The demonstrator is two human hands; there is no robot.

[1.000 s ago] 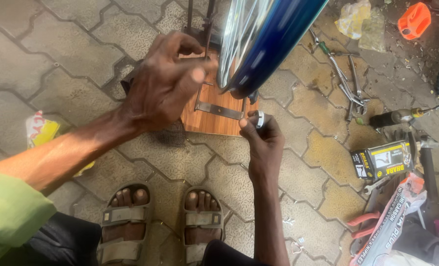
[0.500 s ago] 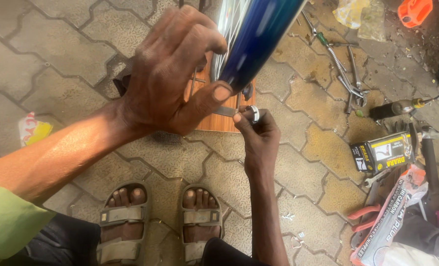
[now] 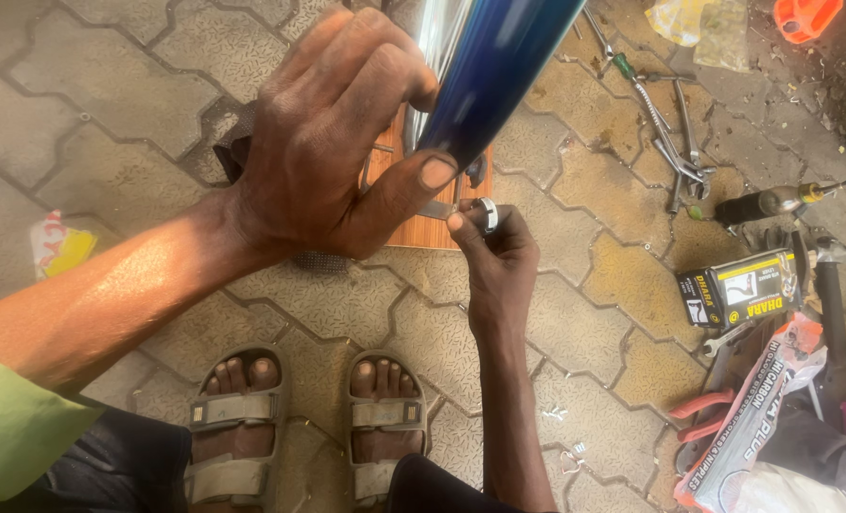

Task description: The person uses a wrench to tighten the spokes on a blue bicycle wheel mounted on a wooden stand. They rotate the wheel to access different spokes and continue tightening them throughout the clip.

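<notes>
Both hands at the blue mudguard [image 3: 499, 76]
Your left hand [image 3: 333, 142] grips it; your right hand [image 3: 494, 256] pinches a small metal ring [image 3: 488, 213]

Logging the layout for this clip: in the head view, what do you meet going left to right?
Yellow wrapper → left hand gripping the blue fender → right hand pinching a small metal ring → black and yellow box → red-handled pliers.

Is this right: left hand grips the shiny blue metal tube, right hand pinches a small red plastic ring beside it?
Wrong on the ring only. The head view shows the right hand pinching a small silver metal ring, not red plastic. The left hand does grip the shiny blue metal tube.
</notes>
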